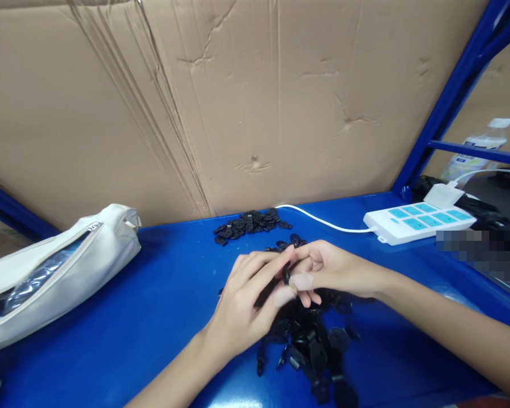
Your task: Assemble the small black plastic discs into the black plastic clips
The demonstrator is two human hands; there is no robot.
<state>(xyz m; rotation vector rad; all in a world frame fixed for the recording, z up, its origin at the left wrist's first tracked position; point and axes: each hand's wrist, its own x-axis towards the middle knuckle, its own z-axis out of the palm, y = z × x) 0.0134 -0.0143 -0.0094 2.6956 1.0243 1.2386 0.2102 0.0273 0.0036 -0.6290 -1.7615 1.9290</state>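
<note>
My left hand (250, 289) and my right hand (312, 269) meet over the middle of the blue table. Between their fingertips is a small black plastic part (286, 275), pinched by both hands and mostly covered by the fingers. White tape or a finger cover (301, 281) wraps the right thumb, and the left thumb has a pale covering too. Right under the hands lies a loose pile of black plastic parts (318, 351), round with short tabs. A few more black parts (295, 240) show just behind the fingers.
A second heap of black parts (250, 223) lies at the table's back edge. To the left is an unzipped white bag (106, 255); to the right, a white power strip (420, 221) with its cable (323, 221). Cardboard (255, 102) and blue frame posts (446, 90) stand behind.
</note>
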